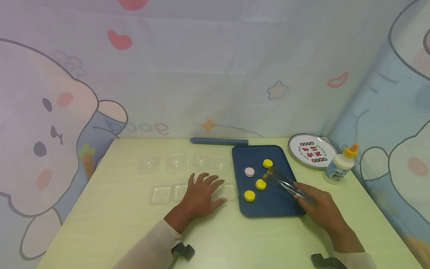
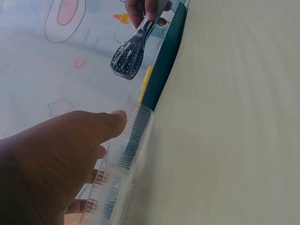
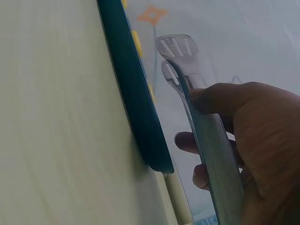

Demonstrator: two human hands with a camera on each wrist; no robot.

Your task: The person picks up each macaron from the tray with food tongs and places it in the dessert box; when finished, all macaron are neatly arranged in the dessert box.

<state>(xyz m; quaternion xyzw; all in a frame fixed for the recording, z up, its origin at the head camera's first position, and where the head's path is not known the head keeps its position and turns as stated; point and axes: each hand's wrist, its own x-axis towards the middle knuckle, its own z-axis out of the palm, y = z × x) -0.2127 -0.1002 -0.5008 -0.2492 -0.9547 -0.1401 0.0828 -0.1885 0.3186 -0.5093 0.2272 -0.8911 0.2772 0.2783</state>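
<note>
My right hand (image 1: 320, 205) grips metal slotted tongs (image 3: 211, 140), thumb on one arm and fingers on the other. The slotted heads hang over a dark blue tray (image 1: 275, 205), a little apart from each other. On the tray lie yellow discs (image 1: 249, 196) and one pale pink disc (image 1: 249, 172). To the left of the tray, my left hand (image 1: 199, 196) spreads its fingers over a row of clear plastic boxes (image 1: 161, 195). In the left wrist view the thumb touches the top edge of a ribbed clear box (image 2: 136, 122); its other fingers are partly hidden behind the plastic.
Behind the boxes sit several clear domed lids (image 1: 176, 161). A grey-blue stick (image 1: 219, 141) lies along the table's back edge. Right of the tray stand a white patterned plate (image 1: 295, 144) and a bottle (image 1: 337, 170) with an orange-yellow nozzle cap. A printed cloth (image 1: 215, 93) hangs behind.
</note>
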